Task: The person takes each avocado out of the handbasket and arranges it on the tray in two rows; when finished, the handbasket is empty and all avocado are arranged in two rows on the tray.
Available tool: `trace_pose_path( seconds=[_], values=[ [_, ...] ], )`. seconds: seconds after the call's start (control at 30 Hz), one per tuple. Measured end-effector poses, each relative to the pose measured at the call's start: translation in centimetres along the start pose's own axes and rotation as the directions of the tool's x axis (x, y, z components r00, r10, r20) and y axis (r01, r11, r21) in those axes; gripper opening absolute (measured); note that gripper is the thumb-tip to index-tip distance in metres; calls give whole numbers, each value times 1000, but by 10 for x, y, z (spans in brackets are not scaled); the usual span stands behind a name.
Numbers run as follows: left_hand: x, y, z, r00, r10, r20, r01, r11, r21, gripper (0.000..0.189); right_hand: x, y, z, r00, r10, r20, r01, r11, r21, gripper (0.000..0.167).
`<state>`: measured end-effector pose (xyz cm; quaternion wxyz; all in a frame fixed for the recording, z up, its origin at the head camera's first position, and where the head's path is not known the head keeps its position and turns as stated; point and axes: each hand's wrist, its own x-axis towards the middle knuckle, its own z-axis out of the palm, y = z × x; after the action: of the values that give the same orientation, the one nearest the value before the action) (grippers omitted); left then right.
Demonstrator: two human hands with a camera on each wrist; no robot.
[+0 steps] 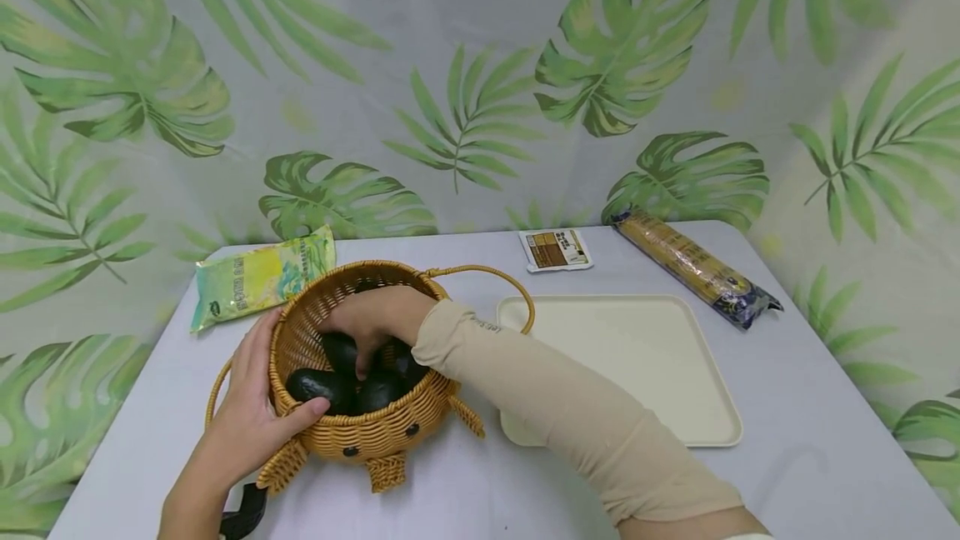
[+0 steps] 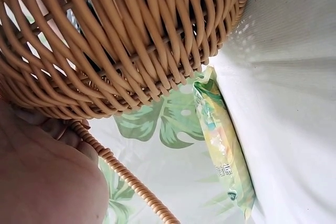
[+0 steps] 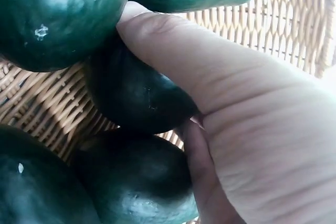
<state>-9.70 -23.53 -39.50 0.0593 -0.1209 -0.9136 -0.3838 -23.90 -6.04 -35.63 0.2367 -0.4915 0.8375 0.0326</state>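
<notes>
A wicker basket [image 1: 390, 427] with an animal face stands at the left of the table, tilted toward me. Inside lie several dark green avocados [image 1: 322, 390]. My left hand [image 1: 251, 415] grips the basket's left side, thumb over the rim and fingers along the outer wall; in the left wrist view it sits under the weave [image 2: 131, 51] beside the handle. My right hand [image 1: 386, 315] reaches down into the basket. In the right wrist view its thumb and fingers close around one avocado [image 3: 142, 90], with other avocados [image 3: 136, 177] around it.
Right of the basket lies a cream tray [image 1: 622, 357], partly covered by my right sleeve. A yellow-green packet [image 1: 262, 277] lies behind the basket at the left. At the back are a small brown-and-white packet [image 1: 555, 249] and a long noodle-like package [image 1: 693, 265]. A leaf-print cloth hangs behind.
</notes>
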Motion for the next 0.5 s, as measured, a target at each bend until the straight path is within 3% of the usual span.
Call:
trace_pose_path(
  seconds=[0.2,0.5],
  values=[
    [-1,0,0,1000,-2,5,2,1000,5,117,1,-2,1,999,44,-3,-44,999,-9,86],
    [-1,1,0,1000,9,1,-9,1000,7,115,0,0,-3,998,54,-26,-53,998,29,68]
  ],
)
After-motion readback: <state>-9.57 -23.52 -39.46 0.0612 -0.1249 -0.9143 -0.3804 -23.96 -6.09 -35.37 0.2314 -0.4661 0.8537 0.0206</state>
